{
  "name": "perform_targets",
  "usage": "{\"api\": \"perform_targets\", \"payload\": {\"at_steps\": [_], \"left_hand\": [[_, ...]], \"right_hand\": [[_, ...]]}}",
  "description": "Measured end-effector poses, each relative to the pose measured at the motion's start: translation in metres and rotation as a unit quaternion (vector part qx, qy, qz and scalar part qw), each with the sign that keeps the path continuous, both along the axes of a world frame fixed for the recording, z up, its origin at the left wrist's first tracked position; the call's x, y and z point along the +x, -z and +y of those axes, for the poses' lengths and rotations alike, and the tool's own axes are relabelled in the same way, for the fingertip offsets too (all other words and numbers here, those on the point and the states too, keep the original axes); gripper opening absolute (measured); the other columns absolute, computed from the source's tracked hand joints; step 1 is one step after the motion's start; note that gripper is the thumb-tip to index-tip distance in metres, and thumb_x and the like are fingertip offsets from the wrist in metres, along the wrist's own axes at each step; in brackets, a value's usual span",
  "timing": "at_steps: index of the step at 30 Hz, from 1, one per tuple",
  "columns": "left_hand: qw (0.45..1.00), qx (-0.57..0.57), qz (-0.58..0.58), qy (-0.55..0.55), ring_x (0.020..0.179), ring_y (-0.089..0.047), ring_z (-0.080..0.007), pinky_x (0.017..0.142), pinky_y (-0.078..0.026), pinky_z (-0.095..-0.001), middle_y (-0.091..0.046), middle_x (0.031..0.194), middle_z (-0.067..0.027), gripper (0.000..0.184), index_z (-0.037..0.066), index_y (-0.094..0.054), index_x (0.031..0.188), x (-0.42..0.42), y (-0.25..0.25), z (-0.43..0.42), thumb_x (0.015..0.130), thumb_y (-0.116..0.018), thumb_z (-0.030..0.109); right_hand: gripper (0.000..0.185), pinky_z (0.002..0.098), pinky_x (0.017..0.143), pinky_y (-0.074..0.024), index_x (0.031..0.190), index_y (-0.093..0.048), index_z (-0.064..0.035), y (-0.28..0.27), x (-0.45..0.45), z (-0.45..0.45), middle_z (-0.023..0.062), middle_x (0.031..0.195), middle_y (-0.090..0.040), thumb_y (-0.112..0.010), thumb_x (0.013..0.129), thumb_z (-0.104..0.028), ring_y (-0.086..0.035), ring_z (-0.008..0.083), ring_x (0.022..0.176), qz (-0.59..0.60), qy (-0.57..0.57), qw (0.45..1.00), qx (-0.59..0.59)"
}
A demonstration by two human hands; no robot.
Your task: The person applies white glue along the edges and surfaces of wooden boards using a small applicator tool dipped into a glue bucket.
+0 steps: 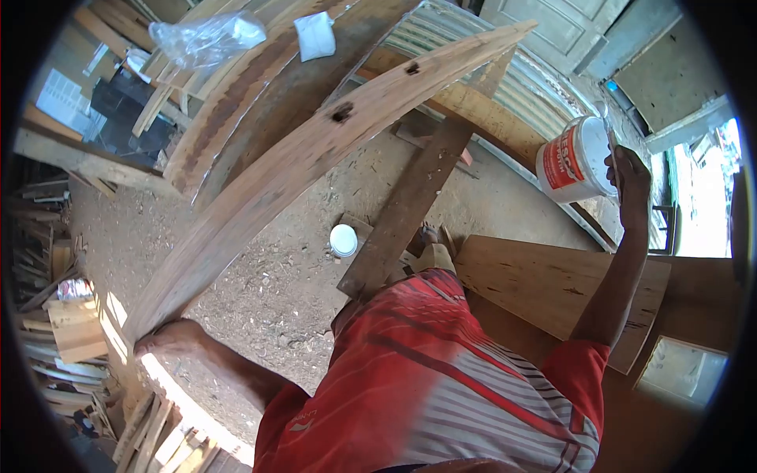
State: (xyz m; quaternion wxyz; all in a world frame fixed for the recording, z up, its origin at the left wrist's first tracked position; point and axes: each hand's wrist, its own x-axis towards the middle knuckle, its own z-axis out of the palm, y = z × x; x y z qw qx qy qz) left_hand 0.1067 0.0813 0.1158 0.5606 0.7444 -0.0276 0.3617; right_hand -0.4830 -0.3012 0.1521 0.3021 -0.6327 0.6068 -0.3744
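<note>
My left hand (169, 339) is closed around the lower end of a long, curved wooden plank (272, 185). The plank runs diagonally up to the top right and has two dark holes in its upper half. On the right, my right hand (631, 177) is closed on a thin, pale, flat stick (614, 154), held at the rim of a white bucket (598, 154) with a red label. What the stick's far end looks like is unclear. The bucket rests near a curved wooden piece (505, 126).
A brown board (410, 205) extends from my waist under the plank. A small white-topped tub (343, 240) stands on the floor. Plywood (560, 284) lies at my right. A plastic bag (209, 39) and white packet (315, 36) rest on timber. Scrap wood (154, 433) is piled at lower left.
</note>
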Motion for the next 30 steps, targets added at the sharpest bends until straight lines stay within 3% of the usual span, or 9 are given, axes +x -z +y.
{"api": "perform_targets", "payload": {"at_steps": [2,4,6,10,14,17,21,26,30], "left_hand": [[0.999,-0.029,0.029,0.012,0.147,-0.036,-0.0515,0.127,-0.032,-0.0545,-0.019,0.154,-0.0538,0.119,-0.025,-0.007,0.154,0.017,0.021,0.021,0.100,-0.005,0.081],[0.999,-0.004,-0.014,0.041,0.144,-0.039,-0.0480,0.126,-0.032,-0.0532,-0.023,0.152,-0.0532,0.122,-0.028,-0.013,0.151,0.024,0.032,0.028,0.099,-0.001,0.082],[0.997,-0.019,0.064,0.032,0.139,-0.043,-0.0461,0.123,-0.035,-0.0518,-0.030,0.149,-0.0513,0.124,-0.029,-0.023,0.145,0.022,0.032,0.034,0.098,-0.001,0.084],[0.994,-0.038,0.087,0.046,0.125,-0.051,-0.0376,0.115,-0.041,-0.0487,-0.046,0.134,-0.0420,0.120,-0.025,-0.037,0.133,0.016,0.039,0.040,0.098,-0.006,0.085],[0.999,-0.021,-0.031,0.034,0.097,-0.055,-0.0286,0.093,-0.049,-0.0450,-0.056,0.104,-0.0250,0.111,-0.018,-0.050,0.109,0.025,0.058,0.050,0.099,-0.013,0.086],[0.998,-0.015,-0.032,0.058,0.091,-0.053,-0.0260,0.086,-0.049,-0.0435,-0.055,0.098,-0.0209,0.105,-0.014,-0.049,0.099,0.013,0.055,0.052,0.099,-0.016,0.087],[0.996,0.013,-0.076,0.041,0.088,-0.050,-0.0236,0.083,-0.047,-0.0429,-0.053,0.095,-0.0164,0.099,-0.008,-0.047,0.092,0.013,0.055,0.053,0.098,-0.019,0.087],[0.995,0.037,-0.009,0.093,0.107,-0.051,-0.0357,0.106,-0.041,-0.0450,-0.054,0.116,-0.0296,0.101,-0.012,-0.048,0.114,0.010,0.051,0.059,0.104,-0.003,0.077],[0.989,-0.023,-0.029,0.142,0.107,-0.059,-0.0308,0.101,-0.048,-0.0450,-0.061,0.115,-0.0231,0.106,-0.011,-0.059,0.120,-0.006,0.030,0.050,0.100,-0.016,0.084]], "right_hand": [[0.036,0.0246,0.068,-0.0425,0.112,-0.075,-0.0040,-0.011,0.051,0.022,0.0000,0.086,-0.067,-0.070,0.104,-0.038,-0.054,0.0076,0.071,-0.073,-0.037,0.997,-0.003],[0.033,0.0230,0.068,-0.0438,0.116,-0.075,-0.0036,-0.011,0.096,0.041,0.0003,0.086,-0.069,-0.072,0.103,-0.034,-0.056,0.0070,0.071,-0.124,-0.096,0.988,-0.008],[0.031,0.0231,0.067,-0.0452,0.118,-0.075,-0.0031,-0.009,0.144,0.067,0.0018,0.087,-0.071,-0.072,0.103,-0.030,-0.058,0.0066,0.070,-0.163,-0.133,0.978,0.002],[0.027,0.0274,0.070,-0.0526,0.119,-0.075,-0.0015,-0.004,0.216,0.104,0.0052,0.088,-0.074,-0.071,0.104,-0.023,-0.064,0.0102,0.073,-0.230,-0.262,0.936,0.050],[0.023,0.0265,0.069,-0.0523,0.118,-0.075,-0.0002,-0.006,0.264,0.133,0.0032,0.088,-0.073,-0.069,0.105,-0.018,-0.064,0.0093,0.074,-0.204,-0.305,0.930,0.035],[0.022,0.0266,0.069,-0.0516,0.120,-0.075,0.0003,-0.006,0.277,0.147,0.0002,0.090,-0.070,-0.066,0.105,-0.014,-0.063,0.0087,0.076,-0.158,-0.289,0.944,-0.017],[0.024,0.0302,0.071,-0.0525,0.123,-0.075,-0.0010,0.000,0.273,0.153,0.0045,0.090,-0.071,-0.067,0.103,-0.011,-0.064,0.0113,0.077,-0.078,-0.266,0.953,-0.122],[0.027,0.0388,0.075,-0.0546,0.125,-0.076,-0.0047,-0.009,0.278,0.164,0.0140,0.095,-0.073,-0.068,0.099,-0.007,-0.071,0.0257,0.082,0.059,-0.243,0.925,-0.286],[0.031,0.0423,0.079,-0.0554,0.127,-0.076,-0.0085,-0.002,0.274,0.157,0.0154,0.101,-0.074,-0.070,0.097,-0.007,-0.072,0.0323,0.088,0.088,-0.208,0.920,-0.321]]}}
